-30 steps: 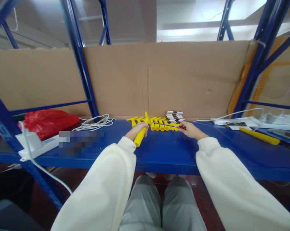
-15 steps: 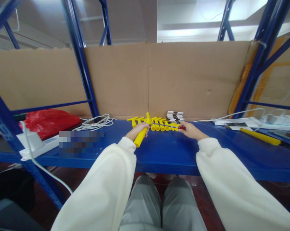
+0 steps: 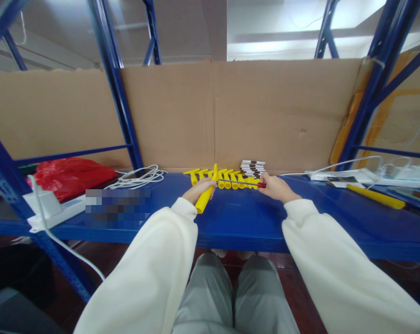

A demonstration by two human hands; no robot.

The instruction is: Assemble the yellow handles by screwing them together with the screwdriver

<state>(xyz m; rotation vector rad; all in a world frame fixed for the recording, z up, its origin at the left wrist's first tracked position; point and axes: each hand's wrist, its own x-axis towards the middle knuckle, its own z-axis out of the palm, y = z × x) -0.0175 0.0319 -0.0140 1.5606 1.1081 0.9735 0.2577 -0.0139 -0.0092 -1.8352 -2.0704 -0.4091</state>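
Observation:
My left hand (image 3: 198, 189) is closed around a yellow T-shaped handle piece (image 3: 203, 201), its thick round end slanting down toward me and its narrow crosspiece pointing up. In my right hand (image 3: 276, 188) is a screwdriver (image 3: 261, 185) with a red handle. Its thin metal shaft lies almost level and reaches left to the top of the yellow piece; whether the tip sits in a screw is too small to tell. Behind both hands stands a row of similar yellow T-shaped pieces (image 3: 235, 182) on the blue shelf (image 3: 241, 218).
White-and-dark packets (image 3: 253, 167) are stacked behind the row. To the left are a red plastic bag (image 3: 74, 175), coiled white cable (image 3: 142, 176) and a power strip (image 3: 61, 214). On the right lies a long yellow piece (image 3: 377, 196). A cardboard panel (image 3: 265, 111) closes the back.
The fingers of my right hand have shifted slightly around the screwdriver handle. My left hand and the yellow piece stay almost in place.

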